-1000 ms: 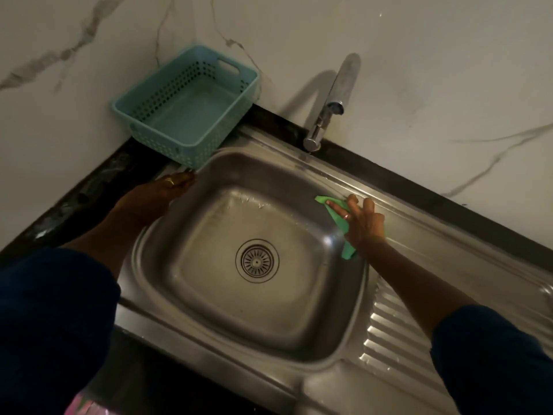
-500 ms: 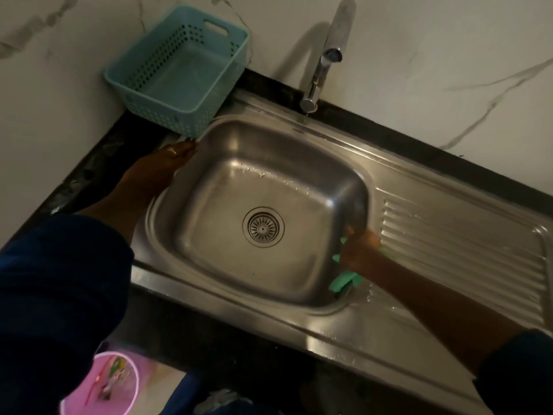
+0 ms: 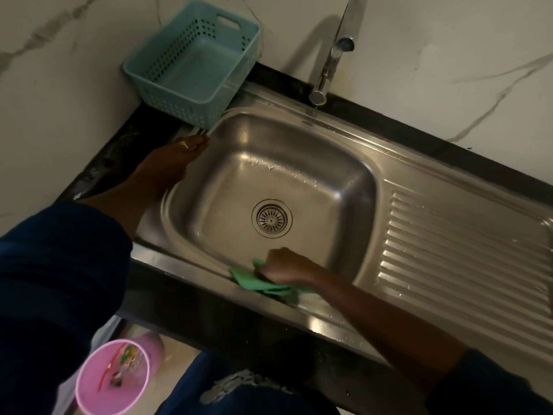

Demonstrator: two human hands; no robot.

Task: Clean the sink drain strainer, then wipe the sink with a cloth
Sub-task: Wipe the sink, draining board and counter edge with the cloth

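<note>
A steel sink (image 3: pixel 335 163) fills the middle of the head view, with the round drain strainer (image 3: pixel 271 218) seated in its floor. My right hand (image 3: pixel 284 265) presses a green cloth (image 3: pixel 257 280) on the sink's near rim, fingers closed around it. My left hand (image 3: pixel 170 163) lies flat on the sink's left rim, a ring on one finger, holding nothing. Water drops cling to the basin's far wall.
A teal perforated basket (image 3: pixel 191 58) stands at the back left corner against the marble wall. The tap (image 3: pixel 332 52) rises behind the basin. A ribbed drainboard (image 3: pixel 463 259) lies to the right. A pink bin (image 3: pixel 113 375) with litter stands on the floor below.
My right hand has dragged the green cloth from the basin's right rim round the near right corner to the near rim. The view has tilted down. My left hand has stayed put.
</note>
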